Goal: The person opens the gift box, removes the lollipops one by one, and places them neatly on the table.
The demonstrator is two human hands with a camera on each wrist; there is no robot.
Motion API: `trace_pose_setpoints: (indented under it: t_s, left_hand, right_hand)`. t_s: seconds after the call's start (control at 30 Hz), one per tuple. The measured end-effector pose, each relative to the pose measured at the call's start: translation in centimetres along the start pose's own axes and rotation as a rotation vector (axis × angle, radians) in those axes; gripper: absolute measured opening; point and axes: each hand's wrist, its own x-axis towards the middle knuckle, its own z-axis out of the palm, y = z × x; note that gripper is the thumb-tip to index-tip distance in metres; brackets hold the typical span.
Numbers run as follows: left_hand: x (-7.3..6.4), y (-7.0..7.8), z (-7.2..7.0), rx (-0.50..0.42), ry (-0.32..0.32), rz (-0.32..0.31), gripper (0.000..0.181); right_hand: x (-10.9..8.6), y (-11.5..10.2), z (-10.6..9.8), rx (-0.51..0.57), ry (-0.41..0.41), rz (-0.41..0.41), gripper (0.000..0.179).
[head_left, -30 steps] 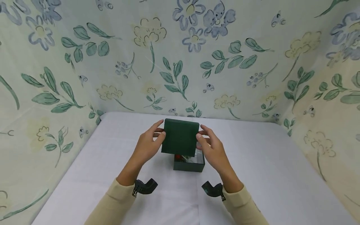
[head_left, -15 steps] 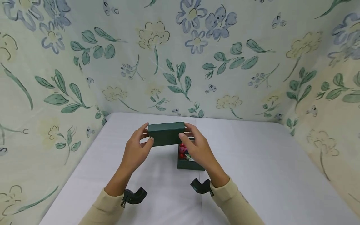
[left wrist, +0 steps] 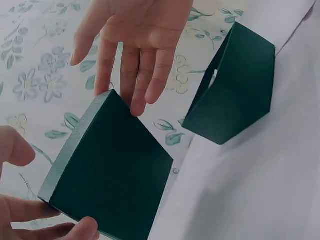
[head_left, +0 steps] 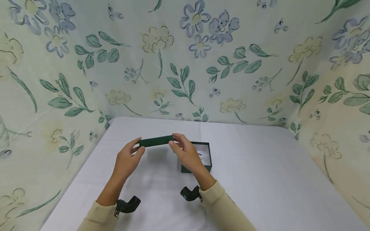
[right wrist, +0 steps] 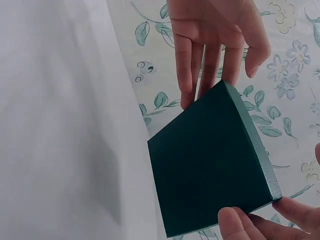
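A dark green square box lid (head_left: 156,141) is held up between both hands, left of the open box and above the white tabletop. My left hand (head_left: 126,160) grips its left side by the fingertips; my right hand (head_left: 188,156) grips the opposite side. Both wrist views show the lid's broad flat face and one thin side wall. Behind my right hand stands the matching green box (head_left: 185,169) with a pale inside. Something clear, with a bit of red, lies in it, and the hand covers the rest of the contents.
A white cloth (head_left: 260,179) covers the table. Floral fabric (head_left: 242,77) hangs round its back and sides. A black curved mount (head_left: 128,205) sits on the left wrist, and a similar one (head_left: 190,193) on the right wrist.
Both hands have carried the lid left and down, away from over the box. It has tipped from showing its broad face to showing a thin edge, and more of the box is uncovered.
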Motion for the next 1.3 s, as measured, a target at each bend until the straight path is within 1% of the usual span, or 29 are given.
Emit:
trace_pose_setpoints:
  t_s: [0.13, 0.23, 0.3, 0.4, 0.5, 0.57, 0.6, 0.7, 0.8, 0.9, 1.03, 1.1, 1.17, 1.23, 1.3]
  left_hand:
    - [0.5, -1.2, -0.2, -0.093, 0.003, -0.078, 0.047]
    - [0.9, -2.4, -0.2, -0.16, 0.043, -0.121, 0.044]
    - [1.1, -3.2, -0.2, -0.173, 0.082, -0.129, 0.043]
    - [1.3, -4.6, 0.1, -0.129, 0.149, -0.109, 0.042]
    - [1.6, -5.9, 0.3, -0.045, 0.214, -0.077, 0.042]
    - [1.7, -6.6, 0.3, -0.004, 0.245, -0.081, 0.04]
    - [1.8, -6.9, 0.2, -0.002, 0.247, -0.078, 0.04]
    - [1.7, -7.7, 0.1, -0.014, 0.253, -0.104, 0.036]
    - [1.7, -8.4, -0.1, -0.039, 0.226, -0.127, 0.036]
    - [1.7, -8.6, 0.0, -0.03, 0.2, -0.154, 0.036]
    - [1.7, -8.6, 0.2, 0.003, 0.19, -0.162, 0.037]
    - [1.7, -8.4, 0.3, 0.025, 0.191, -0.148, 0.038]
    - [1.6, -8.1, 0.4, 0.044, 0.207, -0.116, 0.038]
    - [1.4, -7.6, 0.5, 0.067, 0.231, -0.056, 0.036]
    - [1.2, -7.0, 0.6, 0.075, 0.264, 0.022, 0.034]
  right_hand:
    - [0.6, 0.5, 1.7, 0.053, 0.016, 0.066, 0.052]
    - [0.8, 0.8, 2.9, 0.076, 0.038, 0.13, 0.05]
    - [0.9, 1.0, 3.7, 0.082, 0.041, 0.153, 0.049]
    - [0.8, 1.6, 4.8, 0.097, 0.03, 0.185, 0.051]
    - [0.8, 2.2, 5.9, 0.109, 0.013, 0.211, 0.055]
    - [0.9, 2.6, 6.5, 0.108, 0.007, 0.226, 0.058]
    - [0.9, 2.8, 6.8, 0.111, 0.004, 0.231, 0.059]
    - [1.1, 3.4, 7.7, 0.11, -0.001, 0.245, 0.059]
    - [1.2, 3.8, 8.4, 0.083, -0.001, 0.253, 0.059]
    - [1.0, 4.0, 8.6, 0.041, -0.007, 0.264, 0.059]
    - [0.7, 3.8, 8.4, 0.02, -0.044, 0.274, 0.063]
    - [0.5, 3.6, 8.2, 0.023, -0.064, 0.272, 0.065]
    - [0.2, 3.4, 7.9, 0.027, -0.087, 0.265, 0.066]
    - [-0.2, 3.2, 7.4, 0.042, -0.113, 0.236, 0.062]
    - [-0.6, 3.1, 6.6, 0.065, -0.14, 0.201, 0.056]
